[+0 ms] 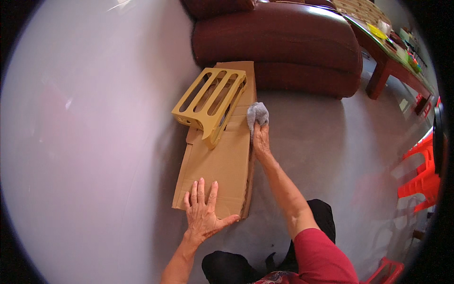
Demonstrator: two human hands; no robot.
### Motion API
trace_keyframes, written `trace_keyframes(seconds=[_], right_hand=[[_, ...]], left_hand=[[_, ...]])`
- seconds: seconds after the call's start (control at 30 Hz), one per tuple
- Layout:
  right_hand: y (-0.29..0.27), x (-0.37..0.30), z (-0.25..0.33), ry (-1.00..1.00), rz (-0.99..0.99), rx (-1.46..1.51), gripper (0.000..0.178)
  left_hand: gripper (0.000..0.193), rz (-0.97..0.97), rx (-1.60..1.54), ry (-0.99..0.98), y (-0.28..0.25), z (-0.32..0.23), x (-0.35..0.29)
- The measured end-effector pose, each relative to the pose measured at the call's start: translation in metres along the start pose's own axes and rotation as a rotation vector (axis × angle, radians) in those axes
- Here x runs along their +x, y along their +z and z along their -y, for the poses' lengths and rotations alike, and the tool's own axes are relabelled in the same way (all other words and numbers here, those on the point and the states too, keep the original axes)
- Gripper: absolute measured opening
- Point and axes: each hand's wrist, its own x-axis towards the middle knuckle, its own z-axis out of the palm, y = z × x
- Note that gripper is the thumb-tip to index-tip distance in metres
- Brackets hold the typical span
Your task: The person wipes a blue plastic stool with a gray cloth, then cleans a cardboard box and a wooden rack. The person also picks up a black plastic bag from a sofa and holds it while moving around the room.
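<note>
A long flattened cardboard box (215,170) stands in front of me, reaching from my knees toward the sofa. My left hand (204,215) lies on its near end with the fingers spread. In my right hand (261,139) is a bunched grey cloth (257,115), pressed against the box's right edge near the middle. On the far half of the cardboard rests a mustard-yellow slotted frame (210,97), tilted, with long oval openings and a curved leg pointing toward me.
Just beyond the box is a dark red leather sofa (279,47). At the far right stands a wooden table (385,61) with a yellow dish (376,31) and other items on it. Red plastic stools (423,175) line the right side. A pale wall (85,132) rises at left.
</note>
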Motion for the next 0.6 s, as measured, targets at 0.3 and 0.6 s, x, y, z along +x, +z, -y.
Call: trace_keyframes(seconds=[0.3, 0.6], right_hand=[[-0.042, -0.160, -0.138, 0.285, 0.619, -0.442, 0.052], [-0.053, -0.167, -0.032, 0.482, 0.069, 0.189, 0.032]], left_hand=[[0.105, -0.070, -0.070, -0.016, 0.000, 0.005, -0.004], [0.099, -0.172, -0.159, 0.022, 0.006, 0.005, -0.004]])
